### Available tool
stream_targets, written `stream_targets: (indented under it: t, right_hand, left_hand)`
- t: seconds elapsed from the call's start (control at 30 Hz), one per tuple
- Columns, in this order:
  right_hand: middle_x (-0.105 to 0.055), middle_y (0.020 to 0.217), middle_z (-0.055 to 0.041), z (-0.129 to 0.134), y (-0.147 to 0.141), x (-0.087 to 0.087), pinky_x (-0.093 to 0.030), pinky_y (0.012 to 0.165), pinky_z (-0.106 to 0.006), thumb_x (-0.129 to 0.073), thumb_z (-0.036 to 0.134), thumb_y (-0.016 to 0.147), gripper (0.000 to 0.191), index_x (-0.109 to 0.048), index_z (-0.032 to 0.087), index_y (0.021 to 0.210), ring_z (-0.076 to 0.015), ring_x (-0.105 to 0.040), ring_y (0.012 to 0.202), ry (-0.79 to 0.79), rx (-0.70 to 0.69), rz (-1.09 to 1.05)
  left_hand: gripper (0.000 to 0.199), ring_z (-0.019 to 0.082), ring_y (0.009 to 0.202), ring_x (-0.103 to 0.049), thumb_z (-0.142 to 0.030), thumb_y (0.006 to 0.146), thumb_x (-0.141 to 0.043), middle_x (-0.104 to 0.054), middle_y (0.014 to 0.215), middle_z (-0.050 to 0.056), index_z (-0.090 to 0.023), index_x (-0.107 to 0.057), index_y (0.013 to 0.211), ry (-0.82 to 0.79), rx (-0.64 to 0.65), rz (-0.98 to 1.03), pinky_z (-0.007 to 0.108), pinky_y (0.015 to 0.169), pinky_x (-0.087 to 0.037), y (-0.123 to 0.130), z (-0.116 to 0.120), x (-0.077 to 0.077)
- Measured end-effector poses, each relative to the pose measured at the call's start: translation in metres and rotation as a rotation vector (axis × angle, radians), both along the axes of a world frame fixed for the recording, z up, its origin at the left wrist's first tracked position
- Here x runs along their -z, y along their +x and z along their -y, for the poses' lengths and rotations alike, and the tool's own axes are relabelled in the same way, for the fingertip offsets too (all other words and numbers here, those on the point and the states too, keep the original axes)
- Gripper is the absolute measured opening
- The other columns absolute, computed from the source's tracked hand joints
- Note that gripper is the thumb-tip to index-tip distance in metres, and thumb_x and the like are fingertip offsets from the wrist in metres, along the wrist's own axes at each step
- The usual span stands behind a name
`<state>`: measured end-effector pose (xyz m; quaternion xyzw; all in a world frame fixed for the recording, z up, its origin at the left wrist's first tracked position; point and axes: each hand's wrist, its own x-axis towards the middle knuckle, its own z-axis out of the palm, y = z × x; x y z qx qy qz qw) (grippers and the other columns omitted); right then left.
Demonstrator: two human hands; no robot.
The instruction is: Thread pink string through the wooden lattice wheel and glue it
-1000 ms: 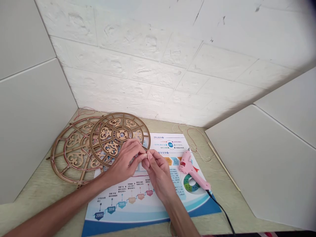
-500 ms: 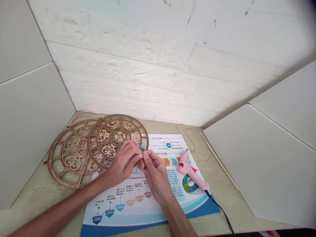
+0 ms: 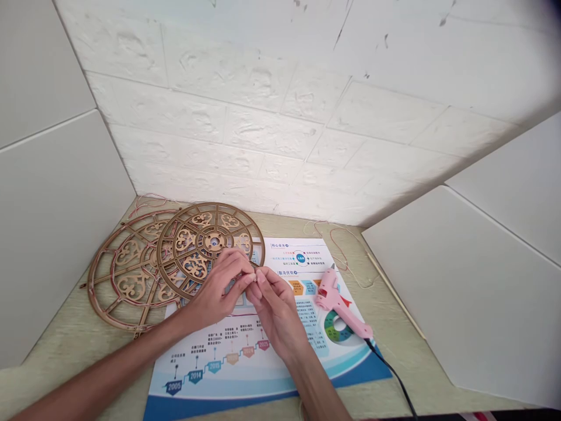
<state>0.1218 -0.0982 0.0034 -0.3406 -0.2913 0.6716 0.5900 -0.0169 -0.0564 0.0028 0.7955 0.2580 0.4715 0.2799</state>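
Observation:
My left hand and my right hand meet at the lower edge of the upper bronze openwork wheel. Both are closed, thumbs and forefingers pinched together at one spot on or beside the rim; what lies between the fingertips is too small to make out. The wheel overlaps a second openwork wheel at the left, which has reddish wire along its rim and spokes. Beneath my hands lies a printed poster. A thin reddish wire shows below the fingers.
A pink glue gun lies on the poster's right side, its black cord running to the front edge. Thin wires curl behind it. A slim rod rests by the right white panel. A white brick-patterned wall stands behind.
The view has shifted very slightly. My hands remain pinched together at the same spot, with only a tiny change in the fingertips.

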Motion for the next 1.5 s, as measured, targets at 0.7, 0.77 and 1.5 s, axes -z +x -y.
stream_targets:
  t: [0.7, 0.77, 1.5]
  right_hand:
    - [-0.040, 0.061, 0.0046, 0.001, -0.001, 0.002, -0.033, 0.061, -0.025, -0.082, 0.045, 0.077, 0.034, -0.060, 0.019, 0.074, -0.0115, -0.032, 0.061, 0.008, 0.043, 0.043]
    - [-0.040, 0.061, 0.0046, 0.001, -0.001, 0.000, -0.033, 0.061, -0.025, -0.082, 0.045, 0.077, 0.034, -0.060, 0.019, 0.074, -0.0114, -0.032, 0.061, 0.012, 0.038, 0.047]
    - [-0.053, 0.067, 0.0018, -0.010, 0.022, -0.031, -0.035, 0.055, -0.026, -0.067, 0.058, 0.085, 0.040, -0.058, 0.020, 0.077, -0.0120, -0.044, 0.061, 0.222, 0.015, 0.740]
  left_hand:
    - [0.031, 0.020, 0.090, -0.047, -0.039, 0.105, -0.039, -0.053, 0.084, 0.004, -0.019, -0.051, 0.084, -0.195, 0.077, -0.027, 0.033, 0.085, -0.040, -0.001, 0.001, -0.002]
    - [0.033, 0.020, 0.090, -0.047, -0.040, 0.105, -0.038, -0.054, 0.083, 0.004, -0.019, -0.052, 0.084, -0.200, 0.075, -0.027, 0.033, 0.086, -0.039, -0.001, 0.001, -0.002]
    - [0.050, 0.015, 0.073, -0.054, -0.063, 0.086, -0.061, -0.061, 0.077, 0.003, -0.013, -0.066, 0.083, -0.715, 0.062, 0.197, 0.023, 0.062, -0.042, 0.001, -0.001, -0.005]
